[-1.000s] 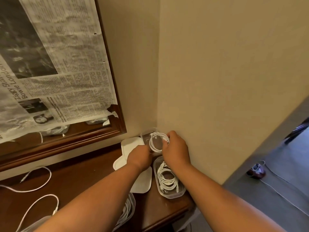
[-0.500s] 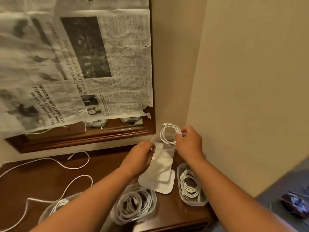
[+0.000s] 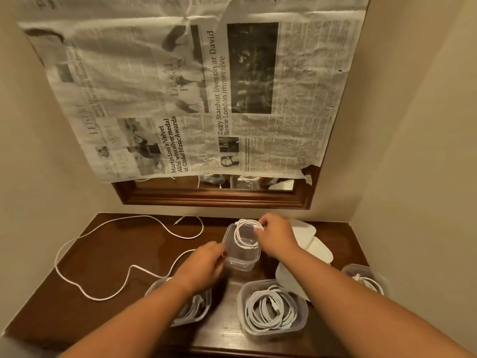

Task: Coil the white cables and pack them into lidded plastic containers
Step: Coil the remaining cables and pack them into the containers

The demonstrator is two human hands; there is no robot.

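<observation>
**Desk (image 3: 113, 257), left to right.** A loose cable (image 3: 133, 266) sprawls uncoiled across the wood, yet to be wound. The left tub (image 3: 200, 310), half hidden under the forearm, holds a coil. The left hand (image 3: 204, 267) pinches the near-left rim of the clear container (image 3: 241, 258) — probably to steady it for loading. A small coil (image 3: 245, 235) hangs partly over that container's far rim, pinched by the right hand (image 3: 277, 237), which keeps the loops from springing apart. The front container (image 3: 273, 310), open, holds a thick coil. White lids (image 3: 317, 250) lie stacked on the right — likely kept within reach for closing. The far-right tub (image 3: 364, 277) also contains cable.
</observation>
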